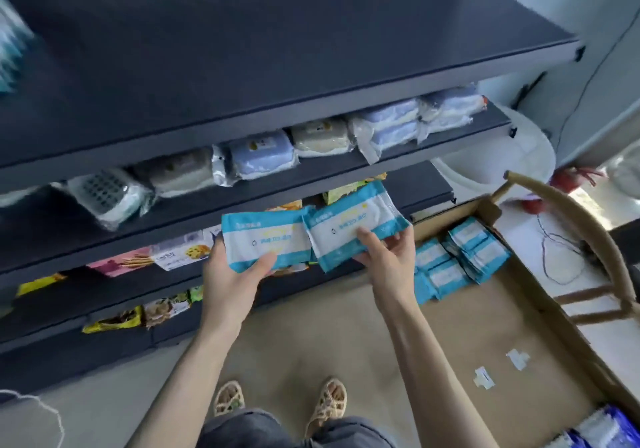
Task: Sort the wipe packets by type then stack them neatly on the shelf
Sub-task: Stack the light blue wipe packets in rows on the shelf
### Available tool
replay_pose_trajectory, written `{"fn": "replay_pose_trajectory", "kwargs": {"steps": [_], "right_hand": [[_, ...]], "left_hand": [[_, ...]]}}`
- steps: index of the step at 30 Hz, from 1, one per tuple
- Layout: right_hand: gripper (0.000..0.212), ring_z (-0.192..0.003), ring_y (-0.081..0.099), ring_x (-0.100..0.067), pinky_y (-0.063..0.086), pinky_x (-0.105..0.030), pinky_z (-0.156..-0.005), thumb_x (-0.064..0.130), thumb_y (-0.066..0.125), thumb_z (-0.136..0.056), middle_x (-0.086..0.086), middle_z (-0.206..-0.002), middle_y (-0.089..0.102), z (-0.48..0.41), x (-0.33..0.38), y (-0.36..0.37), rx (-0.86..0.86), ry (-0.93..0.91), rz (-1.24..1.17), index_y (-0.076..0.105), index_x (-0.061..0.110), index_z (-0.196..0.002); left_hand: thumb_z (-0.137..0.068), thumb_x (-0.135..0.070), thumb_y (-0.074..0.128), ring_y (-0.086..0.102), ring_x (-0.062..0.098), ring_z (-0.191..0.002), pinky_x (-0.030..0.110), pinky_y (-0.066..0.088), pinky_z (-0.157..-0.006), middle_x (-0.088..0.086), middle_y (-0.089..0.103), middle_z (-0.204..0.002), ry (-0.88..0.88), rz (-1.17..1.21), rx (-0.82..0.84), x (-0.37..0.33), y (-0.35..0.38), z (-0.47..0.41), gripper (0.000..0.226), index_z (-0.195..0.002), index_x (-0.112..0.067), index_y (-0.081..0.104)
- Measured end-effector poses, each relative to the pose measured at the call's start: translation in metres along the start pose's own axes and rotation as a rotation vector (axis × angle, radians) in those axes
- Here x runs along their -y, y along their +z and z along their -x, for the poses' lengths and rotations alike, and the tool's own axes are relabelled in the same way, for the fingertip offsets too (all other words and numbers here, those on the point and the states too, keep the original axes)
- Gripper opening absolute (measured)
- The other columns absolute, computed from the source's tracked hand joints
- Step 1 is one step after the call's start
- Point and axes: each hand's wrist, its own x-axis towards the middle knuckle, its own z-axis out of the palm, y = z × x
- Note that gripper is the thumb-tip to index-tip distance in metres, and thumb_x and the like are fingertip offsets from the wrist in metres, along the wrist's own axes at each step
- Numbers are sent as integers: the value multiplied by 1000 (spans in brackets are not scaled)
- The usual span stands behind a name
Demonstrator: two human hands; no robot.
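Observation:
My left hand [231, 276] grips a teal-and-white wipe packet [265, 236] from below, thumb on its face. Beside it, my right hand [384, 257] holds a second teal-and-white packet [353, 222], tilted, its edge overlapping the first. Both packets hang in front of the dark shelves. More teal-and-white packets [460, 257] lie stacked in the far corner of a cardboard box [540, 312] on the floor. Blue-and-white packets [602, 428] show at the box's near right corner. The top shelf [277, 49] is dark and mostly bare.
The second shelf [433, 146] carries blue and beige wrapped packs. Lower shelves hold snack bags [121, 260]. A wooden chair [595, 240] stands right of the box, with a white tub [519, 157] behind. My feet in woven sandals [329, 402] stand on the floor.

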Motion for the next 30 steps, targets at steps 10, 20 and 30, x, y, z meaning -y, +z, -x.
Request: {"fn": "replay_pose_trajectory", "kwargs": {"steps": [10, 20, 30], "right_hand": [[11, -89, 70, -18, 56, -25, -61, 9, 61, -91, -6, -97, 69, 50, 19, 197, 211, -82, -119, 56, 13, -100], [11, -85, 68, -19, 57, -31, -71, 11, 66, -88, -9, -89, 68, 62, 11, 365, 273, -258, -18, 55, 10, -87], [17, -91, 69, -17, 58, -25, -66, -2, 62, -88, -9, -101, 67, 15, -2, 459, 427, -279, 119, 55, 8, -100]], "left_hand": [[-91, -14, 60, 67, 1, -84, 18, 54, -62, -14, 72, -88, 201, 228, -162, -67, -167, -45, 13, -99, -24, 62], [-86, -9, 66, 65, -3, -88, 12, 51, -69, -15, 68, -95, 314, 93, -183, -112, -311, -144, 21, -99, -26, 62], [-85, -5, 67, 65, 3, -86, 21, 51, -75, -10, 69, -94, 258, -13, -118, -131, -364, -262, 25, -100, -24, 63]]}}
